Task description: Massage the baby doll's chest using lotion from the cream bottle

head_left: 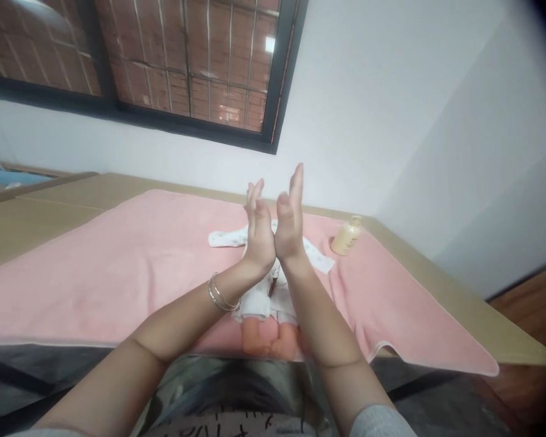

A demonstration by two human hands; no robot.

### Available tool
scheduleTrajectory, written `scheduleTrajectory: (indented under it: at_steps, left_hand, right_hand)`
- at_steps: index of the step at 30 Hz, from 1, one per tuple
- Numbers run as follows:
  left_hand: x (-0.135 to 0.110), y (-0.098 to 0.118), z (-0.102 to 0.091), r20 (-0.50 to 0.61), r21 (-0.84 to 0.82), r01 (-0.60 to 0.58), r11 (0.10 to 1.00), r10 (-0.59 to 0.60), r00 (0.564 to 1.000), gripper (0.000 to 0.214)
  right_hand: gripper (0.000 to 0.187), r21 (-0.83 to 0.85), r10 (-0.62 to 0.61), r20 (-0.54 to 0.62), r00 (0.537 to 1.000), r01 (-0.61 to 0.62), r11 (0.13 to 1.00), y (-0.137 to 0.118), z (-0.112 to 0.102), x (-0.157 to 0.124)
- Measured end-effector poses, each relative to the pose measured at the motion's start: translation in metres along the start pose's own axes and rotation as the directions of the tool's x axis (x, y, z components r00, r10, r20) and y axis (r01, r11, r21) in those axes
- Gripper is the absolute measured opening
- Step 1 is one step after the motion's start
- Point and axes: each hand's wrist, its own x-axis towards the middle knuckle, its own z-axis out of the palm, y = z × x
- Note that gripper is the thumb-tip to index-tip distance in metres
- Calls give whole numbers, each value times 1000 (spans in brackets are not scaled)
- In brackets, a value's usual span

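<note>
My left hand (259,233) and my right hand (292,224) are raised in front of me, touching at the heels of the palms. Their fingers point up and stand apart from the other hand's, and nothing shows between them. Behind and below them a baby doll (253,335) lies on a pink towel (118,273), feet toward me. It wears a white printed outfit (227,238) with the sleeves spread to both sides. My hands hide its head and most of its body. A pale yellow pump bottle (347,235) stands upright on the towel, right of my hands.
The towel covers much of a tan table (464,328) and hangs over its front edge. A white wall (368,109) with a dark-framed barred window (186,67) rises behind the table. At far left lies something blue (13,176).
</note>
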Motion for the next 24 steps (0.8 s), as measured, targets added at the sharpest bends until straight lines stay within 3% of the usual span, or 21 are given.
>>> scheduleTrajectory:
  at_steps: [5, 16, 20, 24]
  left_hand:
    - [-2, 1, -1, -24, 128, 0, 992, 3, 1000, 51]
    - [10, -11, 3, -21, 160, 53, 986, -50, 999, 57]
    - [10, -14, 5, 22, 100, 2, 995, -4, 1000, 56]
    - [14, -11, 3, 82, -91, 10, 996, -3, 997, 52]
  right_hand:
    - [61, 21, 33, -59, 998, -32, 999, 7, 2, 1]
    - [59, -86, 92, -114, 989, -102, 991, 20, 1, 4]
    - [58, -94, 115, -128, 985, -128, 987, 32, 6, 4]
    - [54, -67, 99, -141, 985, -109, 992, 29, 14, -2]
